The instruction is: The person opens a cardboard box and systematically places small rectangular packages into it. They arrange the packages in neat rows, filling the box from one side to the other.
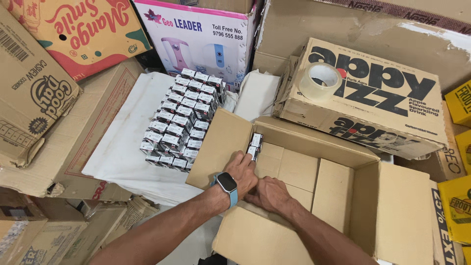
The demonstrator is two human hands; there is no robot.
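Small black-and-white rectangular packets are held upright against the far left inner wall of the open brown cardboard box, where they are pinched by the fingers of the left hand. A dark smartwatch with a light blue strap is worn on that wrist. The right hand is laid just beside the left one, touching it, with its fingers pressed together and flat on the box floor. To the left of the box, a large stack of the same small packets is set on a white cloth. On the far right, a roll of clear packing tape is rested on a printed tan carton. More cardboard cartons are piled all around.
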